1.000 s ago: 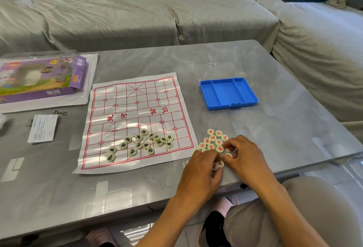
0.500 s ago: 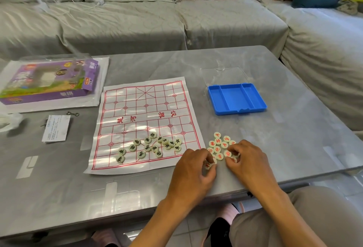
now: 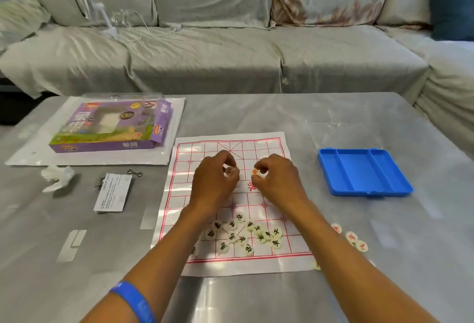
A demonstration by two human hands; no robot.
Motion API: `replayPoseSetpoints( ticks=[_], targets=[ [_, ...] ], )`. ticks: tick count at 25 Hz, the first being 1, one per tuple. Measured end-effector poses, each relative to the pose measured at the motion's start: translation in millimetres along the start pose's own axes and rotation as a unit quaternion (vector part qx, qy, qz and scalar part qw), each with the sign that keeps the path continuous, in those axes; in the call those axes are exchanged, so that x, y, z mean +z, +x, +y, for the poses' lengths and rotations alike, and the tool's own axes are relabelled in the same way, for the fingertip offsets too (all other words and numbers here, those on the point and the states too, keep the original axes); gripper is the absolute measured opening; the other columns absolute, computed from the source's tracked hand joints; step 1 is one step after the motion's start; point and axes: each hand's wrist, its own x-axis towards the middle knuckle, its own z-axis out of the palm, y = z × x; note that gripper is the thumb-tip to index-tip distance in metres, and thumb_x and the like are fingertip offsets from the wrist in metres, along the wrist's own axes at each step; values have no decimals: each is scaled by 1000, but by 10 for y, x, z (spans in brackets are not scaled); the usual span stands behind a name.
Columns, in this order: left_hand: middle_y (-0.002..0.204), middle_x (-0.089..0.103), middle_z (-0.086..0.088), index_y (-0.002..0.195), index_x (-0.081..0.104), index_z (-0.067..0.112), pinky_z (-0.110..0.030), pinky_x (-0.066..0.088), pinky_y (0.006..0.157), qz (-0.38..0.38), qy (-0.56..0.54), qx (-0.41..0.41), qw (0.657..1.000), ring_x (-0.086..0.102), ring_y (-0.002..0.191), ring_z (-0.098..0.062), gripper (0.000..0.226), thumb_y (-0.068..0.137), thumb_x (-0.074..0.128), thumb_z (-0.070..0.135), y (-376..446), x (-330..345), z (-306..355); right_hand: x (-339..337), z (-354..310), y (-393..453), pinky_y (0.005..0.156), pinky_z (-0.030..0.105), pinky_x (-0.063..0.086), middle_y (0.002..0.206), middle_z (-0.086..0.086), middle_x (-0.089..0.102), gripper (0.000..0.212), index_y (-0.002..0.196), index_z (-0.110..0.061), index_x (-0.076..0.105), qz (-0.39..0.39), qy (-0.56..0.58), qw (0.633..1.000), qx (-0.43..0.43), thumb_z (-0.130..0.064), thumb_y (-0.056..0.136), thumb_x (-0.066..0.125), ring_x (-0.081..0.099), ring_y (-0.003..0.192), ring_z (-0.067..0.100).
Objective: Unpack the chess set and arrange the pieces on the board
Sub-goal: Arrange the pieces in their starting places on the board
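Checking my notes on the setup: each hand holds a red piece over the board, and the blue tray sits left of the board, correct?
Not quite. The head view shows the tray right of the board, not left. The rest holds: the left hand and right hand each pinch a red piece over it.

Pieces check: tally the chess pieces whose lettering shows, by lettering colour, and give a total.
Red-lettered pieces: 5 (1 in the left hand, 1 in the right hand, 3 on the table)
Dark-lettered pieces: 14, all on the board
Total: 19; the arms may hide more.
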Motion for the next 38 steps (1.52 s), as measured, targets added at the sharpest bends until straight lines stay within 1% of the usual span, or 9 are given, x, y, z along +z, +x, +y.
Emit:
replayPoseSetpoints(
  ticks=[5,8,10,13,16,21,26,30,38],
  targets=[
    [101,69,0,99,61,25,-28,49,70,-62,50,-4,997,63,88,-18,13,87,64,26,315,130,-254,214,69,288,81,28,50,109,0,64,26,107,-17,68,-51,-48,998,-5,-34,89,61,60,91,17],
    [124,62,0,121,58,23,-36,49,86,-81,80,2,993,58,107,-22,41,82,71,25,174,32,-91,-311,258,75,86,27,48,113,-5,60,34,117,-21,64,-79,-46,995,-32,-41,90,61,58,96,13],
    [122,62,4,120,59,24,-34,48,88,-101,70,25,992,58,106,-18,39,84,71,27,-109,10,200,-795,535,-235,82,26,49,105,-8,62,25,111,-23,66,-78,-62,995,-22,-36,90,62,57,88,8],
    [113,64,11,113,61,32,-23,47,84,-199,54,97,974,58,96,-8,26,88,63,38,-731,184,689,-1271,1043,-840,75,23,48,93,-12,61,18,103,-26,66,-117,-114,985,50,-32,87,64,54,82,5],
    [117,59,9,119,56,31,-26,44,83,-250,88,203,943,50,103,-11,31,91,55,43,-1229,496,922,-1297,1302,-1256,67,15,39,96,-14,54,27,106,-35,57,-193,-125,971,68,-38,81,68,51,79,3],
    [105,57,6,111,59,28,-31,46,76,-239,83,225,941,47,93,-12,21,93,51,37,-1400,729,877,-1172,1355,-1463,64,14,35,91,-14,52,18,90,-36,54,-189,-105,976,-3,-40,79,67,48,75,0],
    [110,60,9,114,60,28,-22,43,79,-219,51,219,950,47,93,-6,25,93,54,40,-1441,783,902,-1139,1357,-1479,64,12,36,88,-14,55,8,87,-33,57,-177,-86,980,-10,-30,84,65,50,75,1],
    [106,63,7,110,59,26,-29,47,77,-205,48,215,954,50,90,-10,23,92,55,40,-1469,842,904,-1103,1303,-1454,64,12,37,83,-14,56,11,83,-33,57,-148,-57,987,-13,-26,80,65,52,74,3],
    [105,65,7,112,61,25,-24,46,78,-158,8,195,968,52,92,-9,23,91,57,36,-1432,711,882,-899,1177,-1524,72,17,46,94,-13,56,13,94,-30,57,-127,-78,989,-17,-37,84,63,53,79,7]
  ],
)
